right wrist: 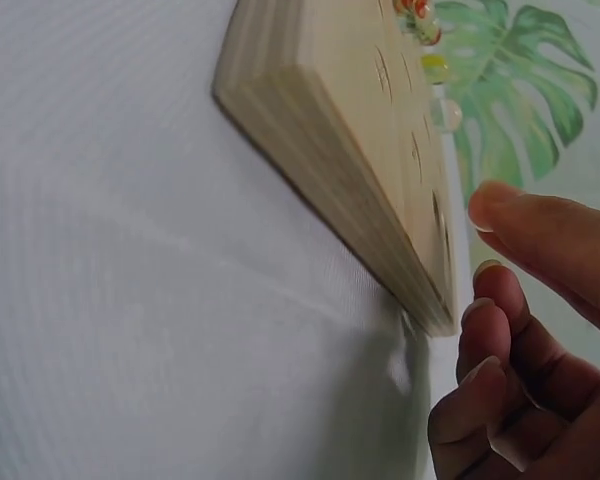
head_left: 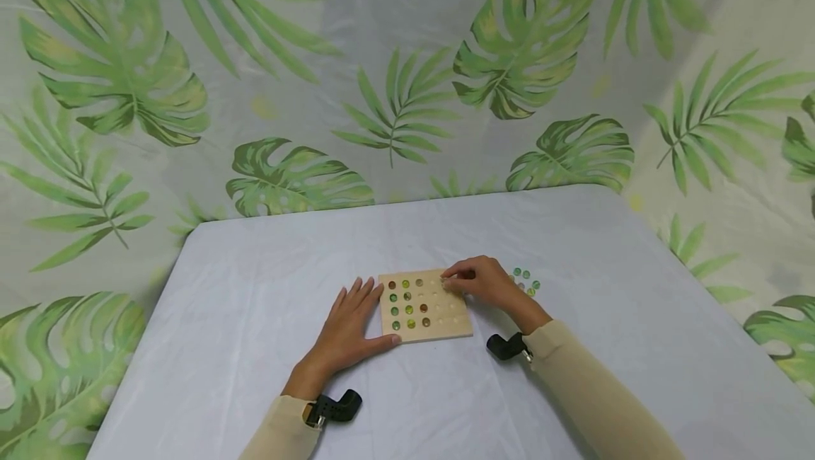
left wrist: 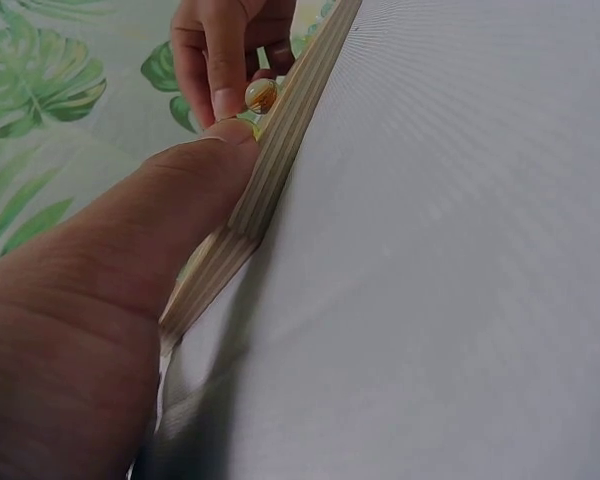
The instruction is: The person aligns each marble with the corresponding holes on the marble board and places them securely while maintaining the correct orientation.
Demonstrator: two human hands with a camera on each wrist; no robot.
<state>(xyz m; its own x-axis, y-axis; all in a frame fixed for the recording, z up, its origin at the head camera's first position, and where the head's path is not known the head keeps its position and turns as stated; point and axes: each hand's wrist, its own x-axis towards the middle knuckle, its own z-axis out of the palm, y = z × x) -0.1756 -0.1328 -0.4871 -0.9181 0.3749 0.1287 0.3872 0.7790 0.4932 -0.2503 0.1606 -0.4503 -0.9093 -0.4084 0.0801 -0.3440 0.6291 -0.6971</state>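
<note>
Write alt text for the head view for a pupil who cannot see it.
A person's left hand touches the left side of a wooden board partly filled with marbles, while the right hand reaches over its far right corner. Loose marbles lie right of that hand on the white-covered table.

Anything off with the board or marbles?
No visible damage. One slight oddity: on the board, third column from left, the second hole down looks empty, though marbles fill those above and below.
</note>
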